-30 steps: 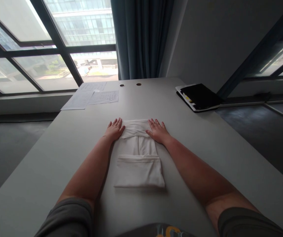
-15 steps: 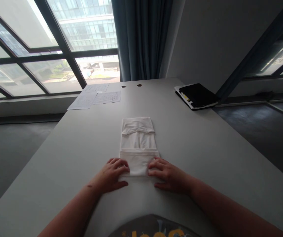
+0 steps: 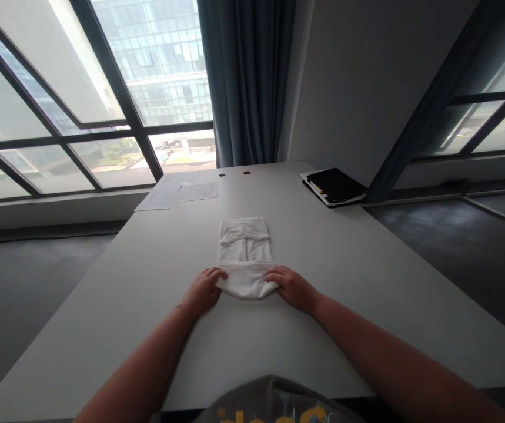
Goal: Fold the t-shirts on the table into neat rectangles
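Observation:
A folded white cloth garment (image 3: 247, 281) lies on the table in front of me, its near end doubled over toward the middle and its far end folded in as well. My left hand (image 3: 206, 288) pinches the left side of the near fold, fingers on top and thumb tucked under. On the opposite side my right hand (image 3: 291, 286) grips the right edge of the same fold. Between the hands the near edge of the cloth sags in a curve toward me. Both thumbs are mostly hidden.
The white table (image 3: 181, 358) stretches away to a window and a blue curtain (image 3: 247, 82). Written paper sheets (image 3: 197, 191) lie at its far left. A black folder or notebook stack (image 3: 335, 185) sits at the far right edge. Two round holes pierce the far end.
My hands have gone from resting with fingers spread on the near fold to gripping its two sides. The near edge now bows toward me. The head view has tilted up.

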Available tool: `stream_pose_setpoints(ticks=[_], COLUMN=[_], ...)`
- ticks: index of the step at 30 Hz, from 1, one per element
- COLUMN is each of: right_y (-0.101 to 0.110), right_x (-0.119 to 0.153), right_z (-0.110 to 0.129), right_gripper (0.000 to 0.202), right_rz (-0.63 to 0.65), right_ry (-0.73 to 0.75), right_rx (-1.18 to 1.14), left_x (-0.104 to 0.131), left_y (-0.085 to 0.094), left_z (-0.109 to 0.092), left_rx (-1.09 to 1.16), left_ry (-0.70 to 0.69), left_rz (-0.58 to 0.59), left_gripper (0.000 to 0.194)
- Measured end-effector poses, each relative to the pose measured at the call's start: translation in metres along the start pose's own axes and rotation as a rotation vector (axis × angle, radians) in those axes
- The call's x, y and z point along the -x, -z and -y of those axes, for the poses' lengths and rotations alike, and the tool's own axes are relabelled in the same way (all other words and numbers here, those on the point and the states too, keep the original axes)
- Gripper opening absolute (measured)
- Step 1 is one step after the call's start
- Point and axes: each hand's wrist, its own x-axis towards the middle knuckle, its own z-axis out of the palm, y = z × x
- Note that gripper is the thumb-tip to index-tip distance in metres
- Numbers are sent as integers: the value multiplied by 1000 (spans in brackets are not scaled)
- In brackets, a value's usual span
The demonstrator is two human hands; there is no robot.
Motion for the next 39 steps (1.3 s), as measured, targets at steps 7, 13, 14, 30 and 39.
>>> stream_pose_setpoints(ticks=[7,13,14,30,39], right_y=[13,31,33,12,5], right_x=[2,17,20,-70,-70], right_z=[11,39,44,-7,-12], right_gripper=[27,33,35,38,44], right_rz=[42,77,62,-74,-99], right_ry=[-7,-126,-162,-736,-529], right_rx=[-127,-210,-238,214,508], left_x=[9,28,33,-75,-79], left_y=[14,18,17,4,-9], left_z=[-3,-25,-31,-17,-4], left_rx=[100,89,93,-266,-309], left_ry=[-51,-50,-17,635,332], left_rz=[10,-146,-167,-62,-255], left_gripper=[22,28,29,39,34])
